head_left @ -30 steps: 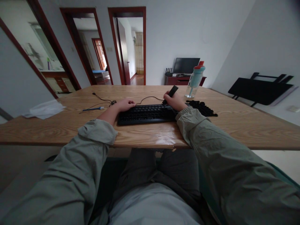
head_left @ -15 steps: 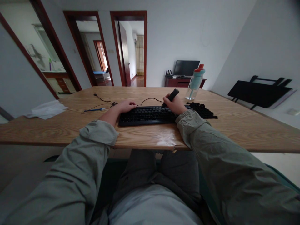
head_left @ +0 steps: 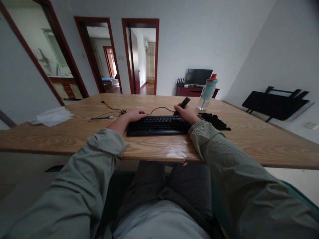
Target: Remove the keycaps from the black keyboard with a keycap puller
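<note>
Arms outstretched, right grip around tool

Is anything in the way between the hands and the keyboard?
Nothing that I can see. The left hand is at the far edge of the keyboard, and the right hand, holding a black tool, is there too. The bottle stands beyond, to the right.
</note>
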`<action>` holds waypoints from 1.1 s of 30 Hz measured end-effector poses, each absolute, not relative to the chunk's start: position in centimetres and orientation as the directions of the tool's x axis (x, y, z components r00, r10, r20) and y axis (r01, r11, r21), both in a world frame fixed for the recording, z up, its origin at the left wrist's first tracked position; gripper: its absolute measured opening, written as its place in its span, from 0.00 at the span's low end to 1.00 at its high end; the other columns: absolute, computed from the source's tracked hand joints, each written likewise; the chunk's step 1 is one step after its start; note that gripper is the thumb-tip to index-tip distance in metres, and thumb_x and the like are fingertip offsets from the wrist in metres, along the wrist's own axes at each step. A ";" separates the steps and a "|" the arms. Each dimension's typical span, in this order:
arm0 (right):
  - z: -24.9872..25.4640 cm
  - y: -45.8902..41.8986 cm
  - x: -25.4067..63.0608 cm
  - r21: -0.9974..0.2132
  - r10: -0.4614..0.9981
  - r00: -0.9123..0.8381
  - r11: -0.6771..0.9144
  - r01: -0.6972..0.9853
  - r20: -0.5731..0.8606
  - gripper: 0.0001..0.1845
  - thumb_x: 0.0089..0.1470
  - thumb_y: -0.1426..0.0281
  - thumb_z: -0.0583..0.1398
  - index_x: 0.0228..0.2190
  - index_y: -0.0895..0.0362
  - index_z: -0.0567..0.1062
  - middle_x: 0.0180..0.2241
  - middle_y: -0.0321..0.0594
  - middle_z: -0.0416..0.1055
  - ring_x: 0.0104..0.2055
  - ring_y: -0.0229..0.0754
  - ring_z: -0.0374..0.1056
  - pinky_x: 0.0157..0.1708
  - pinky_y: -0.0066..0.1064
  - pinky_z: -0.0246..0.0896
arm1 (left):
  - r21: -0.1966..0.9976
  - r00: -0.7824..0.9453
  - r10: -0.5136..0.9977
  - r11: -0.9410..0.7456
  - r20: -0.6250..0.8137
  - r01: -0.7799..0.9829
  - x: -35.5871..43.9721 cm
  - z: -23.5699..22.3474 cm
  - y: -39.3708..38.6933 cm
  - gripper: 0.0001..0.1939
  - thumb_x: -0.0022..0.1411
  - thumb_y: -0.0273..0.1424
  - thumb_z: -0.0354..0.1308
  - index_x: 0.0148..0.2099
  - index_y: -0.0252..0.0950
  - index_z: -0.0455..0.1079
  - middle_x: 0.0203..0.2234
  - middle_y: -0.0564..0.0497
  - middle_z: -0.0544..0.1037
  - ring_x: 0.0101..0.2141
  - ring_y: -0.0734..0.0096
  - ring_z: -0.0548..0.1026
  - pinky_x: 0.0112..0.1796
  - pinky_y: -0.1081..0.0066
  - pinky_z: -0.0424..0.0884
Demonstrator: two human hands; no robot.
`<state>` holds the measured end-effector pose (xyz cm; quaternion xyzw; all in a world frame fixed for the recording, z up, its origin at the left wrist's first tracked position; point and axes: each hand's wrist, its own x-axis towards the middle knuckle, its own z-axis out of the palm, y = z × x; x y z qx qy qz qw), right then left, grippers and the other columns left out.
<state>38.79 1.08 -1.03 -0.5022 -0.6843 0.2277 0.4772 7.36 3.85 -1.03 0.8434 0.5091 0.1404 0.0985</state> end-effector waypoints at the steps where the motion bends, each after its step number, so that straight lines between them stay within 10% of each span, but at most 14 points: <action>1: -0.9 1.0 38.6 -0.784 0.900 -0.045 0.401 0.474 0.434 0.14 0.53 0.58 0.57 0.30 0.56 0.70 0.25 0.36 0.68 0.26 0.38 0.63 0.29 0.29 0.59 | 0.315 0.442 0.886 -0.463 0.140 0.828 7.4 -1.1 3.9 0.20 0.60 0.44 0.51 0.42 0.36 0.77 0.40 0.46 0.81 0.39 0.64 0.76 0.41 0.70 0.68; 27: -2.2 -7.6 36.5 -0.090 0.697 -0.329 0.492 0.866 0.637 0.15 0.61 0.58 0.51 0.32 0.53 0.70 0.34 0.45 0.74 0.33 0.46 0.67 0.32 0.33 0.53 | 0.336 0.436 0.891 -0.453 0.128 0.826 7.6 -0.8 3.6 0.23 0.60 0.44 0.52 0.47 0.36 0.77 0.42 0.45 0.80 0.41 0.61 0.76 0.45 0.68 0.69; 33: -1.8 -6.9 36.6 -0.188 0.749 -0.209 0.407 0.894 0.628 0.16 0.61 0.57 0.50 0.34 0.54 0.71 0.29 0.44 0.74 0.31 0.46 0.68 0.31 0.33 0.54 | 0.326 0.440 0.889 -0.455 0.123 0.828 7.7 -0.8 3.7 0.23 0.61 0.44 0.51 0.47 0.34 0.77 0.43 0.44 0.80 0.42 0.61 0.76 0.47 0.68 0.69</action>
